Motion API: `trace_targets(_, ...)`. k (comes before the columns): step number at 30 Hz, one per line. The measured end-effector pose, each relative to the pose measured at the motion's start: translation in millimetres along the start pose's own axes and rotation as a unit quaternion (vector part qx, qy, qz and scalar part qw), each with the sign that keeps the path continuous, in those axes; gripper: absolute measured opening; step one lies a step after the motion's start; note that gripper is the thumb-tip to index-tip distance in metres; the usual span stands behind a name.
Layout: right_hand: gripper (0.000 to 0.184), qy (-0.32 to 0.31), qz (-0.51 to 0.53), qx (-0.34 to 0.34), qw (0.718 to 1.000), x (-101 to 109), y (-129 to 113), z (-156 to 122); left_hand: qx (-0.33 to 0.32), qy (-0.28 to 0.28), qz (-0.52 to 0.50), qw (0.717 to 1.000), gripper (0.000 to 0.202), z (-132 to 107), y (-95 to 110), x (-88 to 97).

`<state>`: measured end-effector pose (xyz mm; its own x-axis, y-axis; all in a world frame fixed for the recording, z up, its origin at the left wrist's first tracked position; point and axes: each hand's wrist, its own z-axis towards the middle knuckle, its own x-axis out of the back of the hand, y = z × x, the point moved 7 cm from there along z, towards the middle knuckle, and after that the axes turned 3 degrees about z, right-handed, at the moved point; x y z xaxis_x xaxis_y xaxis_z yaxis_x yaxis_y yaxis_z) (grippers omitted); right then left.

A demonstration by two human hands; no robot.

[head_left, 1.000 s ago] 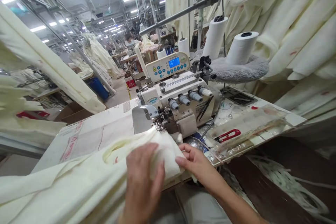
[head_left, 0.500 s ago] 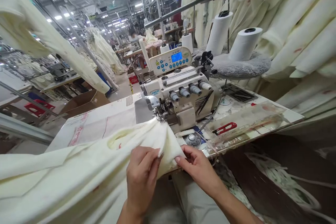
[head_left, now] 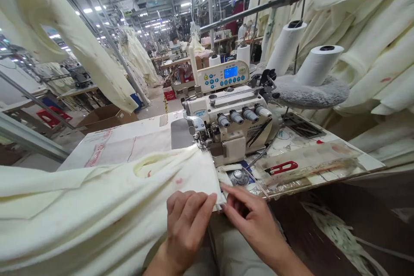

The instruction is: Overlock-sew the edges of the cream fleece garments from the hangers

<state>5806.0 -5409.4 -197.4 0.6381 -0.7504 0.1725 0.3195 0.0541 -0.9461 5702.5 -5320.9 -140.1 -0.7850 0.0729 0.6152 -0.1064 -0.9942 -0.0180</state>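
The cloth [head_left: 129, 202] lies over the table [head_left: 152, 124], one edge reaching the sewing machine [head_left: 239, 125]. My left hand [head_left: 189, 220] pinches its near corner; I can't tell whether my right hand [head_left: 257, 217], beside it, grips. I'd hold that edge flat, unstretched.

Cream fabric [head_left: 106, 211] in left grip [head_left: 190, 220], sewing machine [head_left: 223, 102], snips [head_left: 274, 168]

Garment workshop: sewing machine [head_left: 231, 128], thread cones [head_left: 320, 67].

Soft cream cloth garment [head_left: 113, 211] with pinkish marks, loosely creased, rounded opening showing — draped over white tabletop [head_left: 152, 126], far edge at white sewing machine [head_left: 234, 123]
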Motion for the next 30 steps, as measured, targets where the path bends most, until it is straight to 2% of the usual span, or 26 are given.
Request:
trace_targets(1,0.028,0.048,-0.088,0.092,0.991,8.5,-12.1,1.7,-0.002,0.006,-0.003,1.000,0.023,3.3,3.3,0.7)
trace_targets(2,0.031,0.078,-0.155,0.181,0.968,12.4,-24.1,1.6,-0.008,0.012,-0.005,1.000,0.022,6.7,7.6,1.3)
trace_targets(4,0.030,0.078,-0.219,0.301,0.925,11.0,-38.9,1.2,-0.014,0.015,-0.017,1.000,0.020,14.1,13.5,2.2)
trace_targets(5,0.027,0.066,-0.229,0.327,0.915,9.4,-41.6,2.3,-0.006,0.003,-0.032,0.999,0.018,18.3,12.4,1.4)
trace_targets(6,0.024,0.056,-0.232,0.335,0.911,8.3,-42.3,4.0,0.011,-0.019,-0.049,0.999,0.016,22.8,7.6,-0.7)
trace_targets(8,0.022,0.045,-0.228,0.332,0.914,6.7,-41.1,6.2,0.073,-0.075,-0.067,0.992,0.014,31.5,-14.3,-8.5)
trace_targets(12,0.023,0.046,-0.216,0.341,0.914,2.9,-38.3,2.8,0.207,-0.164,0.012,0.964,0.017,43.1,-79.9,-33.8)
trace_targets(14,0.024,0.053,-0.211,0.346,0.913,2.5,-37.7,2.2,0.236,-0.209,0.026,0.949,0.016,45.5,-101.4,-51.5)
trace_targets(16,0.024,0.058,-0.212,0.344,0.913,2.6,-37.3,4.7,0.248,-0.236,0.015,0.940,0.012,47.0,-111.7,-65.8)
trace_targets(23,0.014,0.074,-0.217,0.338,0.913,5.7,-36.0,26.1,0.274,-0.240,0.010,0.931,0.013,55.4,-133.5,-81.7)
trace_targets(30,0.016,0.083,-0.226,0.327,0.914,3.9,-30.5,57.4,0.278,-0.226,0.038,0.933,0.012,69.6,-163.9,-96.6)
